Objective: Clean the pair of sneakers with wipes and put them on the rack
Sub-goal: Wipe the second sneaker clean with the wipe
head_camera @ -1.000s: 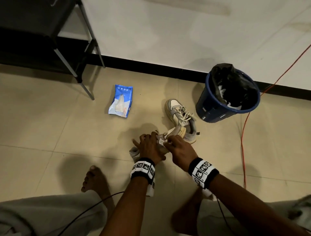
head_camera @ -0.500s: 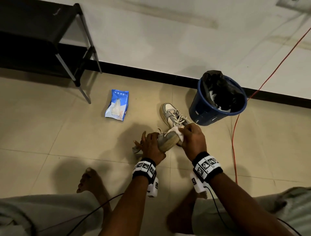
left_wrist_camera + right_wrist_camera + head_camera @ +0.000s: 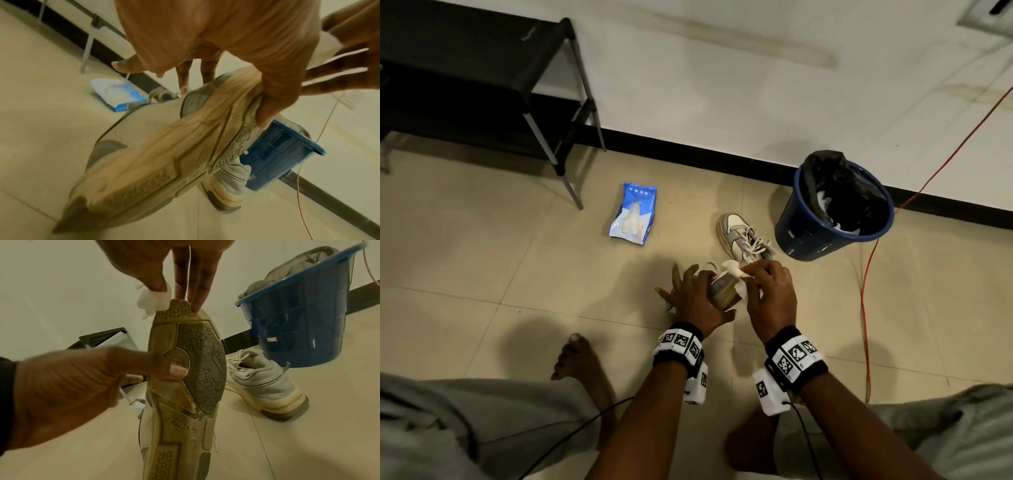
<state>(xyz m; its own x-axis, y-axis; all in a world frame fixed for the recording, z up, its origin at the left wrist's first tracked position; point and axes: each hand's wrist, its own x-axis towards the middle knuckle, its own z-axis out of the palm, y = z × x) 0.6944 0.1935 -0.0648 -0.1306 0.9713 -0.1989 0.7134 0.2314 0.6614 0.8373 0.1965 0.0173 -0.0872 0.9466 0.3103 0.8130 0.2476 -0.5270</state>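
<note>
My left hand (image 3: 690, 294) grips a grey and white sneaker (image 3: 724, 293) off the floor, its worn tan sole (image 3: 185, 386) turned towards me and my thumb (image 3: 164, 369) pressed on the tread. My right hand (image 3: 760, 284) pinches a white wipe (image 3: 736, 270) against the sole's far tip; the wipe (image 3: 154, 302) is bunched under thumb and fingers. The second sneaker (image 3: 743, 236) stands upright on the tiles just beyond. A blue pack of wipes (image 3: 635, 214) lies to the left. The black rack (image 3: 476, 85) stands at the wall, far left.
A blue bin (image 3: 835, 205) lined with a black bag holds used wipes, right of the sneakers. An orange cable (image 3: 864, 308) runs down the floor on the right. My bare feet (image 3: 582, 363) and legs are below, with black wrist cables trailing.
My right hand has slid the wipe along the sneaker from near its middle out to the far tip. The left hand has kept its hold while the sole turned up.
</note>
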